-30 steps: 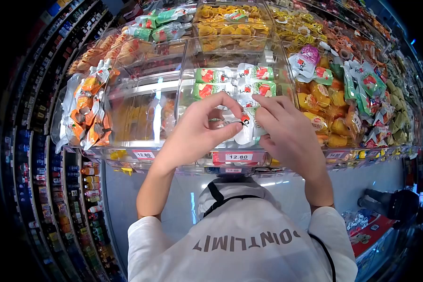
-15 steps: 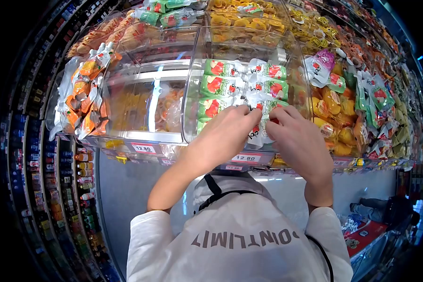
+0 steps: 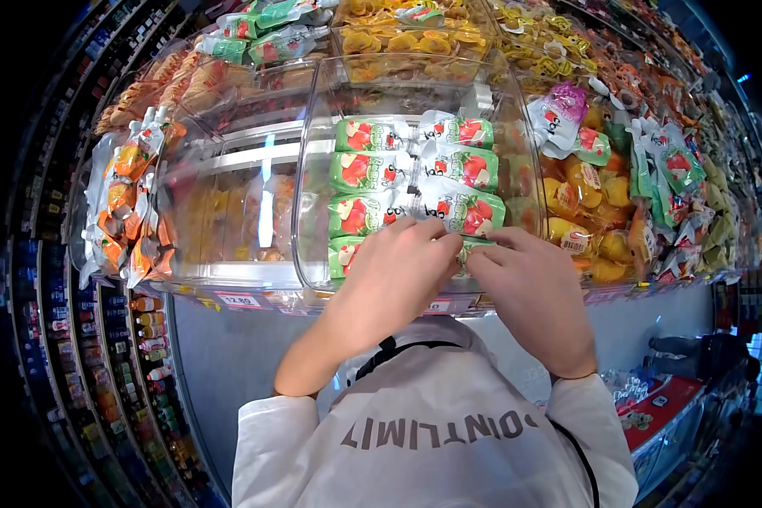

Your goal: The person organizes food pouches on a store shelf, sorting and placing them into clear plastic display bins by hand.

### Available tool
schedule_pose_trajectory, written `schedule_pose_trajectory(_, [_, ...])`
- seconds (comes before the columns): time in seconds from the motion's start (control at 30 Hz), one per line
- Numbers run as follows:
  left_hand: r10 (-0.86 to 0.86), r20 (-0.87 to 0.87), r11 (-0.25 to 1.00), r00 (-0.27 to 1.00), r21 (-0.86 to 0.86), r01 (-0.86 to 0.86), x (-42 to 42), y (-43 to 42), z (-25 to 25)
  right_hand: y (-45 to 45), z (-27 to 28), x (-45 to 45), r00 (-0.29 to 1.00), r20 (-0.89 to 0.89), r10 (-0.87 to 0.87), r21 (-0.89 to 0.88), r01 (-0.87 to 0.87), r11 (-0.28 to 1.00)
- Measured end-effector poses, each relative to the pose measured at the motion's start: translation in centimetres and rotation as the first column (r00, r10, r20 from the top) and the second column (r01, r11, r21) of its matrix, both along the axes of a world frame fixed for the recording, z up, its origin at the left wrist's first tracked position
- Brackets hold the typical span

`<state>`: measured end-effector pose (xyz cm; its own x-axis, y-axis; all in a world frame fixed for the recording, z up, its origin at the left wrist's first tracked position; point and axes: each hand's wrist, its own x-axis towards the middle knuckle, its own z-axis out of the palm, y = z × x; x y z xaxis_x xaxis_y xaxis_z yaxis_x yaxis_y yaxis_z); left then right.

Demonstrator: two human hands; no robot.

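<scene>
Green and white pouches with red apple pictures [image 3: 368, 170] lie in two columns inside a clear plastic bin [image 3: 307, 169]. My left hand [image 3: 398, 275] is over the front of the left column, its fingers bent and pressed together at the middle of the bin. Beside it, my right hand [image 3: 529, 284] has curled fingers on the front pouch of the right column [image 3: 474, 247], which shows only in part between the hands. The fingertips of both hands are nearly touching, and what lies under them is mostly hidden.
Orange pouches [image 3: 131, 203] stand at the left, yellow packets [image 3: 588, 190] fill the bin at the right, and a purple pouch [image 3: 563, 114] lies there too. Price labels [image 3: 237, 300] line the front edge. A person [image 3: 707, 360] is at the far right beside a red-topped stand [image 3: 665, 406].
Both hands have moved down toward the front of the bin. The pouch that was between them now lies at the front of the right column, and the rows behind show more fully.
</scene>
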<state>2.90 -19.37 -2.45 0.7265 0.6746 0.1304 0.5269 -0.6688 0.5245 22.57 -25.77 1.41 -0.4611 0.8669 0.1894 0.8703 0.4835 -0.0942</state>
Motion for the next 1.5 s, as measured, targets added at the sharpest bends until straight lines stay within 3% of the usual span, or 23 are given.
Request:
schedule_pose_trajectory(0.13, [-0.096, 0.099, 0.995, 0.991, 0.042, 0.092, 0.5, -0.1, -0.5, -1.3, 1.5, 1.4, 0.933, -0.347, -0.095, 0.245, 0.188, 0.951])
schedule_pose_trajectory(0.2, [-0.105, 0.004, 0.994, 0.994, -0.002, 0.105, 1.3, 0.3, 0.0, -1.5, 0.9, 2.7, 0.856, -0.508, -0.1, 0.273, 0.27, 0.924])
schedule_pose_trajectory(0.33, [-0.18, -0.158, 0.984, 0.971, -0.033, 0.177, 2.3, 0.8, 1.0, -0.6, -1.1, 3.7, 0.842, -0.536, -0.058, 0.238, 0.217, 0.947])
schedule_pose_trajectory(0.43, [-0.143, -0.048, 0.967, 0.989, 0.204, 0.15, 2.9, 0.7, 1.6, 0.0, -2.6, 3.4, 0.835, -0.55, -0.011, 0.25, 0.177, 0.952])
schedule_pose_trajectory(0.53, [-0.071, -0.129, 0.941, 0.989, 0.319, 0.109, 3.2, 1.3, 1.6, 0.4, -4.1, 3.4, 0.821, -0.57, 0.014, 0.263, 0.166, 0.951])
schedule_pose_trajectory(0.73, [0.019, -0.292, 0.944, 0.956, 0.319, 0.079, 4.6, 1.6, -0.3, 1.0, -5.5, 3.5, 0.83, -0.558, 0.002, 0.276, 0.183, 0.944])
schedule_pose_trajectory(0.83, [0.008, -0.293, 0.985, 0.956, 0.168, 0.043, 5.2, 2.2, 0.3, 1.2, -5.7, 3.5, 0.849, -0.529, -0.003, 0.282, 0.179, 0.943])
schedule_pose_trajectory(0.93, [0.005, -0.415, 0.999, 0.91, 0.033, 0.01, 6.2, 2.8, 1.2, 1.2, -5.5, 3.6, 0.854, -0.52, 0.014, 0.285, 0.158, 0.945])
schedule_pose_trajectory(1.03, [0.04, -0.418, 0.999, 0.908, 0.029, -0.031, 6.8, 2.7, 1.2, 1.2, -5.6, 4.1, 0.854, -0.516, 0.058, 0.29, 0.111, 0.951])
schedule_pose_trajectory(1.13, [0.12, -0.315, 0.989, 0.941, 0.125, -0.084, 7.0, 1.7, 0.6, 1.2, -5.9, 4.6, 0.829, -0.548, 0.11, 0.286, 0.063, 0.956])
schedule_pose_trajectory(1.23, [0.099, -0.326, 0.974, 0.94, 0.224, -0.025, 6.8, 1.8, 0.1, 1.3, -6.2, 5.0, 0.806, -0.574, 0.145, 0.307, 0.048, 0.95])
schedule_pose_trajectory(1.4, [-0.033, -0.364, 0.998, 0.931, 0.041, 0.052, 6.1, 2.1, 2.4, 1.1, -6.4, 4.9, 0.8, -0.584, 0.139, 0.318, 0.068, 0.946])
schedule_pose_trajectory(1.5, [-0.061, -0.452, 0.964, 0.89, 0.203, 0.17, 6.1, 1.8, 5.0, 1.1, -6.5, 4.9, 0.798, -0.584, 0.15, 0.348, 0.078, 0.934])
